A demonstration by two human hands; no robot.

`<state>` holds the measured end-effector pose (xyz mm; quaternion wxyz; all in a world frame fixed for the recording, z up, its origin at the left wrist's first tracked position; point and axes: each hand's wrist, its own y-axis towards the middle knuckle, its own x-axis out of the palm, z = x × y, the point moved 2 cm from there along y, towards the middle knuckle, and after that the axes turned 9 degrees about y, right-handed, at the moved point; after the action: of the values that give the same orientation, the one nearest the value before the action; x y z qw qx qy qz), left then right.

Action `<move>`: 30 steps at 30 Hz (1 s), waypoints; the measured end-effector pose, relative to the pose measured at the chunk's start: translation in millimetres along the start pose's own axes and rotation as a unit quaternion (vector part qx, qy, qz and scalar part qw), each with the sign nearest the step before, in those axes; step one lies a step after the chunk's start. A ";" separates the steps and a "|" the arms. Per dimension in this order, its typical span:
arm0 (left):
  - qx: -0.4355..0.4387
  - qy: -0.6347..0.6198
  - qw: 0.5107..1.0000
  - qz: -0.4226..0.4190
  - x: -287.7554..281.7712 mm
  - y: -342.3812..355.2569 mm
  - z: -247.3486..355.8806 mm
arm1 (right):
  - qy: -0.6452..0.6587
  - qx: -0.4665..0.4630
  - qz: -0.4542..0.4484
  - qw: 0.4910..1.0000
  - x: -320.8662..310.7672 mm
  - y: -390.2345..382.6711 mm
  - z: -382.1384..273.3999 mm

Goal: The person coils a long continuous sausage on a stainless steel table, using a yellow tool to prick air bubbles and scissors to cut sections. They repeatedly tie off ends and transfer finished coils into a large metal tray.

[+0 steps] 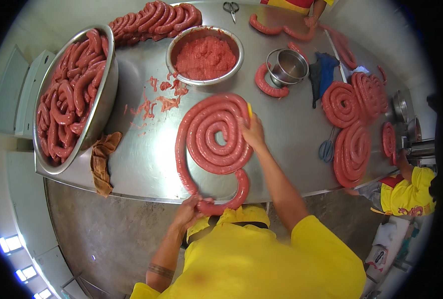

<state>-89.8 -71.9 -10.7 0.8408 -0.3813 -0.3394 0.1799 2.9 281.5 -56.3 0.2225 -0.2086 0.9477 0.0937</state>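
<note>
A long raw sausage coil (209, 119) lies in a spiral on the steel table in front of me, its outer end looping over the near edge. Down at that edge, my left hand (187, 213) is closed around the hanging stretch of sausage. Over the coil's right side rests my right hand (251, 132), its fingers curled. A small yellow object (250, 110) sticks up from that hand; the rest of it is hidden, so I cannot tell its kind.
Beyond the coil stands a steel bowl of ground meat (205, 59); a large basin (113, 74) of sausages is at left, beside a brown cloth (102, 162). Rightward are steel cups (288, 67), scissors (326, 149) and more sausage coils (352, 154). Two co-workers stand around the table.
</note>
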 end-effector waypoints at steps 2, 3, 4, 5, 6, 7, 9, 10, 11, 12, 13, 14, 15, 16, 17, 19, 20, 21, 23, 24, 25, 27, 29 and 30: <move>-0.027 -0.003 0.999 -0.034 24.1 18.7 -7.0 | 0.030 -0.001 -0.114 0.993 15.0 10.8 -29.9; -0.026 -0.008 0.998 -0.053 38.1 29.8 -7.9 | 0.027 0.010 -0.168 0.985 14.8 12.9 -42.2; -0.003 -0.026 0.995 -0.092 50.5 37.0 -7.2 | 0.027 0.015 -0.201 0.979 9.4 11.3 -52.0; 0.001 0.088 0.995 -0.054 59.0 42.5 -6.9 | 0.042 -0.001 -0.227 0.973 -2.1 8.0 -59.4; 0.033 0.186 0.981 -0.035 66.3 49.0 -1.8 | 0.058 -0.027 -0.226 0.972 -19.1 1.2 -63.6; 0.029 0.260 0.965 -0.028 73.7 52.5 1.1 | 0.094 0.031 -0.195 0.976 -40.6 -7.2 -61.2; 0.152 0.594 0.789 0.024 74.5 57.1 25.4 | 0.225 0.051 -0.133 0.964 -90.8 -33.0 -52.7; 0.215 0.610 0.760 0.064 73.9 58.0 37.1 | 0.196 0.106 -0.071 0.972 -115.0 -48.1 -43.4; 0.265 0.624 0.727 0.105 74.1 58.8 46.9 | 0.194 0.144 -0.011 0.970 -133.8 -64.2 -34.2; 0.365 0.594 0.701 0.148 74.2 58.8 57.6 | 0.030 0.127 0.000 0.991 -145.6 -81.5 -26.9; 0.370 0.629 0.665 0.159 75.7 60.8 60.6 | -0.134 0.149 0.025 0.979 -151.5 -96.5 -17.8; 0.377 0.654 0.631 0.178 77.4 62.5 60.9 | -0.124 0.137 0.035 0.982 -145.8 -108.3 -9.4; 0.389 0.678 0.591 0.197 79.7 65.8 60.0 | -0.123 0.162 0.048 0.978 -135.5 -116.9 0.5; 0.247 0.726 0.616 0.179 79.3 69.7 49.6 | -0.119 0.221 0.035 0.967 -120.3 -120.6 11.6; 0.216 0.771 0.576 0.165 82.4 73.7 41.7 | -0.123 0.182 0.078 0.972 -105.0 -116.0 19.1; 0.143 0.858 0.475 0.133 87.1 81.8 23.3 | -0.118 0.145 0.120 0.975 -73.6 -87.5 31.5; 0.154 0.865 0.463 0.122 89.4 87.1 17.3 | -0.115 0.120 0.054 0.985 -60.9 -67.6 33.9; 0.208 0.852 0.471 0.093 93.1 93.7 13.6 | -0.103 0.023 0.028 0.994 -53.5 -43.3 30.0; 0.325 0.825 0.461 0.042 102.0 109.7 13.9 | -0.070 -0.060 -0.092 0.992 -53.6 5.7 14.4; 0.330 0.785 0.523 -0.016 104.1 116.9 16.8 | -0.014 -0.028 -0.126 0.991 -63.9 28.1 3.5; 0.335 0.738 0.580 -0.075 107.5 124.6 23.3 | 0.047 -0.002 -0.163 0.986 -80.2 48.1 -10.3; 0.243 0.575 0.757 -0.191 113.8 135.6 39.3 | 0.171 0.079 -0.161 0.969 -129.9 73.6 -38.8; 0.021 0.309 0.905 -0.290 118.9 137.0 56.4 | 0.434 0.137 -0.152 0.878 -189.1 82.0 -65.9; -0.080 0.158 0.939 -0.295 120.5 135.0 67.1 | 0.479 0.108 -0.157 0.857 -218.0 79.7 -78.1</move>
<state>-58.3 117.6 -29.4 0.8657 -0.3535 -0.3128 -0.1663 115.6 408.8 119.9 -0.2260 -0.3478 0.8962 -0.1571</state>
